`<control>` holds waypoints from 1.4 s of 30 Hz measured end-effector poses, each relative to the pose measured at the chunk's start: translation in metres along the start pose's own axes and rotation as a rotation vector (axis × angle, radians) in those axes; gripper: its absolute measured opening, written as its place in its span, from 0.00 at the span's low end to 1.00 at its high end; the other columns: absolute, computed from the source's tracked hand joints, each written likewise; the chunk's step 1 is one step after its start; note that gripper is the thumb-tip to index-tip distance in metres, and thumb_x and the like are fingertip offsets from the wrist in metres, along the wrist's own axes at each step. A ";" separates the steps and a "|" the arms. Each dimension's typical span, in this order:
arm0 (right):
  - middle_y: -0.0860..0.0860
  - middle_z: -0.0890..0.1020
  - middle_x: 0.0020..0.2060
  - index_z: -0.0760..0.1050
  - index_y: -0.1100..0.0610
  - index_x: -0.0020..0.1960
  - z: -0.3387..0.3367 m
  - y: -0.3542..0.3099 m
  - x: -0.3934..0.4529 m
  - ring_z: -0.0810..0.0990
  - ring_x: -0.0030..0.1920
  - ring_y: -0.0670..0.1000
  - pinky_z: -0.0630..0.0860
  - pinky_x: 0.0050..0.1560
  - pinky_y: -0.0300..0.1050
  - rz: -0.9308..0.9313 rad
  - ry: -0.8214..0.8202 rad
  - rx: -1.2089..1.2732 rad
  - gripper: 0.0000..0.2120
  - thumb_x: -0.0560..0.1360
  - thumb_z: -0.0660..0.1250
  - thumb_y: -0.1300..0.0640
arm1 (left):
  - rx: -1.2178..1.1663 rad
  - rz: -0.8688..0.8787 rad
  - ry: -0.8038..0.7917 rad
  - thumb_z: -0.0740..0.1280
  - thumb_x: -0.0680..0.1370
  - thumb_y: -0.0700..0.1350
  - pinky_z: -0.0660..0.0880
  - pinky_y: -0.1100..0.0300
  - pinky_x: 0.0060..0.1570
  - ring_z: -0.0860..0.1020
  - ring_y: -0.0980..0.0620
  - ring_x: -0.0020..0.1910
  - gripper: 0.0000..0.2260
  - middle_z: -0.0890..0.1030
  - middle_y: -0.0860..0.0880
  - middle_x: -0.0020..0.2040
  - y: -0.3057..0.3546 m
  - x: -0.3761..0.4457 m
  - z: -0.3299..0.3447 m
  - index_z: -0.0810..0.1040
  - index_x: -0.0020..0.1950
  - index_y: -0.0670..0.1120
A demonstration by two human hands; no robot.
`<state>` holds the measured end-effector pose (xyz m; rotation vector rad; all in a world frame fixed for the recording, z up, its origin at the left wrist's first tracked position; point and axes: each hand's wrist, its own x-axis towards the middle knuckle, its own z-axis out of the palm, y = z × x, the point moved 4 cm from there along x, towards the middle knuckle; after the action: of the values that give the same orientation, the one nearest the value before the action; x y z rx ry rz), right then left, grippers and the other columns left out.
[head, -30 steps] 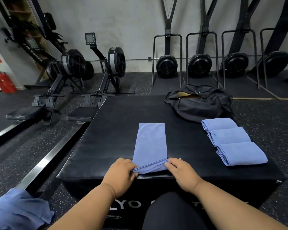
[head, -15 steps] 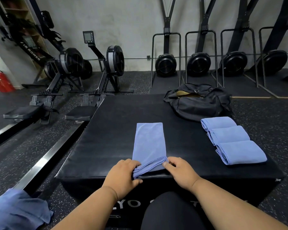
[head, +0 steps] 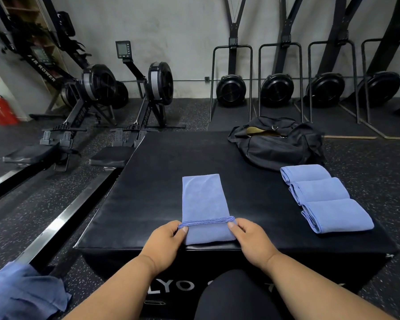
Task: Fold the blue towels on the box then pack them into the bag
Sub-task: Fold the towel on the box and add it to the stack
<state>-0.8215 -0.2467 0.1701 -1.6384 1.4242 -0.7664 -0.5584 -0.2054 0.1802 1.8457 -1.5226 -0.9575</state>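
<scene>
A long, narrow blue towel (head: 204,199) lies on the black box (head: 148,181), running away from me. Its near end is turned over onto itself in a short fold. My left hand (head: 165,239) pinches the left corner of that folded edge, and my right hand (head: 252,239) pinches the right corner. Three folded blue towels (head: 321,197) lie in a row on the box's right side. Behind them sits the black bag (head: 277,144), unzipped at the top.
More blue cloth (head: 21,294) is bunched at the lower left, off the box. Rowing machines (head: 97,93) stand on the floor at left. Several fan trainers (head: 277,88) line the back wall. A red extinguisher (head: 0,109) stands far left.
Both hands have lifted the towel's near end and carried it forward, laying a short fold over the towel. The folded edge now sits farther from the box's front edge.
</scene>
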 end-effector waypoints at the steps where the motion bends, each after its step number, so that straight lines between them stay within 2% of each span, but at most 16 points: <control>1: 0.43 0.69 0.32 0.69 0.59 0.39 0.000 0.001 0.000 0.66 0.34 0.45 0.67 0.41 0.47 0.012 0.005 0.008 0.21 0.83 0.64 0.46 | -0.020 -0.026 0.008 0.62 0.84 0.57 0.75 0.58 0.46 0.76 0.57 0.38 0.14 0.82 0.56 0.39 -0.001 0.001 0.001 0.80 0.46 0.51; 6: 0.44 0.66 0.29 0.65 0.56 0.36 0.006 0.007 0.007 0.64 0.33 0.46 0.66 0.39 0.47 0.046 0.083 0.001 0.23 0.81 0.66 0.43 | -0.034 -0.096 0.055 0.61 0.83 0.60 0.77 0.53 0.47 0.76 0.54 0.38 0.19 0.83 0.50 0.41 -0.001 0.007 0.005 0.79 0.45 0.47; 9: 0.45 0.69 0.28 0.70 0.57 0.39 0.010 0.010 0.013 0.67 0.34 0.47 0.71 0.40 0.49 0.063 0.126 -0.077 0.22 0.78 0.66 0.39 | -0.022 -0.121 0.097 0.63 0.83 0.55 0.75 0.57 0.44 0.77 0.54 0.39 0.13 0.83 0.55 0.39 0.002 0.007 0.006 0.79 0.45 0.49; 11: 0.44 0.73 0.28 0.74 0.53 0.40 0.011 0.010 0.015 0.70 0.36 0.47 0.75 0.44 0.49 0.078 0.152 -0.123 0.18 0.77 0.66 0.39 | -0.055 -0.136 0.141 0.64 0.82 0.51 0.78 0.57 0.47 0.81 0.54 0.43 0.08 0.85 0.56 0.43 0.001 0.006 0.006 0.80 0.47 0.54; 14: 0.43 0.77 0.30 0.77 0.47 0.42 0.013 0.009 0.015 0.75 0.40 0.47 0.77 0.46 0.48 0.086 0.177 -0.143 0.12 0.78 0.65 0.40 | -0.007 -0.136 0.144 0.63 0.83 0.52 0.80 0.56 0.47 0.82 0.54 0.44 0.08 0.85 0.56 0.43 0.001 0.006 0.006 0.80 0.47 0.55; 17: 0.45 0.79 0.33 0.76 0.45 0.43 0.014 0.012 0.016 0.77 0.43 0.49 0.78 0.47 0.49 0.090 0.186 -0.161 0.11 0.78 0.64 0.40 | 0.037 -0.132 0.153 0.63 0.83 0.54 0.80 0.55 0.46 0.82 0.53 0.43 0.09 0.85 0.55 0.42 0.002 0.008 0.007 0.79 0.47 0.55; 19: 0.43 0.78 0.34 0.77 0.43 0.47 0.015 0.015 0.017 0.79 0.45 0.49 0.78 0.49 0.49 0.095 0.194 -0.154 0.10 0.76 0.64 0.38 | 0.059 -0.128 0.167 0.63 0.83 0.54 0.79 0.56 0.44 0.82 0.53 0.41 0.08 0.85 0.54 0.41 0.003 0.008 0.009 0.78 0.47 0.56; 22: 0.38 0.81 0.41 0.75 0.37 0.58 0.018 0.018 0.018 0.81 0.52 0.49 0.78 0.58 0.50 0.104 0.194 -0.116 0.17 0.71 0.60 0.36 | 0.061 -0.129 0.186 0.63 0.83 0.53 0.77 0.59 0.41 0.82 0.54 0.40 0.07 0.84 0.56 0.40 0.003 0.007 0.010 0.78 0.47 0.56; 24: 0.39 0.84 0.45 0.73 0.34 0.62 0.017 0.015 0.018 0.81 0.54 0.46 0.78 0.60 0.49 0.094 0.187 -0.119 0.20 0.71 0.59 0.38 | 0.044 -0.132 0.193 0.63 0.83 0.53 0.78 0.58 0.42 0.82 0.55 0.41 0.06 0.85 0.57 0.42 0.005 0.007 0.010 0.78 0.48 0.57; 27: 0.41 0.82 0.43 0.73 0.34 0.65 0.016 0.013 0.017 0.79 0.53 0.47 0.77 0.59 0.49 0.095 0.173 -0.173 0.19 0.74 0.60 0.41 | 0.014 -0.151 0.213 0.63 0.83 0.53 0.79 0.56 0.44 0.82 0.54 0.41 0.06 0.85 0.57 0.43 0.007 0.007 0.008 0.77 0.48 0.56; 29: 0.43 0.80 0.42 0.73 0.32 0.65 0.017 0.015 0.017 0.77 0.54 0.50 0.76 0.61 0.52 0.116 0.159 -0.217 0.22 0.73 0.57 0.38 | -0.019 -0.154 0.225 0.64 0.82 0.57 0.80 0.54 0.47 0.82 0.55 0.42 0.07 0.85 0.57 0.44 0.009 0.007 0.008 0.77 0.49 0.56; 31: 0.45 0.80 0.45 0.73 0.31 0.64 0.020 0.019 0.016 0.75 0.56 0.50 0.75 0.63 0.53 0.126 0.140 -0.234 0.25 0.69 0.52 0.36 | -0.079 -0.146 0.196 0.68 0.79 0.61 0.78 0.57 0.47 0.82 0.57 0.45 0.09 0.84 0.57 0.47 0.011 0.004 0.010 0.77 0.53 0.58; 33: 0.46 0.80 0.47 0.73 0.31 0.64 0.021 0.021 0.016 0.75 0.58 0.51 0.75 0.64 0.53 0.129 0.126 -0.235 0.28 0.67 0.49 0.35 | -0.115 -0.114 0.150 0.72 0.76 0.61 0.75 0.63 0.45 0.82 0.58 0.45 0.13 0.83 0.55 0.47 0.010 0.002 0.013 0.75 0.57 0.61; 36: 0.46 0.80 0.50 0.73 0.31 0.65 0.019 0.020 0.014 0.74 0.59 0.51 0.74 0.65 0.53 0.116 0.106 -0.227 0.25 0.70 0.50 0.37 | -0.139 -0.081 0.169 0.73 0.78 0.55 0.76 0.64 0.44 0.81 0.57 0.41 0.12 0.83 0.50 0.43 0.006 0.002 0.013 0.76 0.59 0.60; 39: 0.47 0.79 0.53 0.74 0.33 0.66 0.018 0.019 0.016 0.74 0.61 0.52 0.73 0.67 0.54 0.122 0.095 -0.232 0.18 0.78 0.57 0.44 | -0.144 -0.095 0.203 0.73 0.78 0.54 0.77 0.61 0.42 0.80 0.57 0.37 0.09 0.82 0.51 0.39 0.007 0.002 0.012 0.75 0.55 0.58; 42: 0.48 0.78 0.55 0.74 0.35 0.67 0.015 0.015 0.015 0.74 0.62 0.53 0.72 0.67 0.50 0.120 0.089 -0.229 0.17 0.81 0.59 0.49 | -0.032 -0.052 0.290 0.74 0.77 0.52 0.77 0.58 0.43 0.79 0.54 0.42 0.11 0.79 0.53 0.43 0.011 0.000 0.009 0.71 0.51 0.56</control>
<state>-0.8129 -0.2589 0.1488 -1.6880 1.7094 -0.6325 -0.5722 -0.2077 0.1839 1.9141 -1.2832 -0.6958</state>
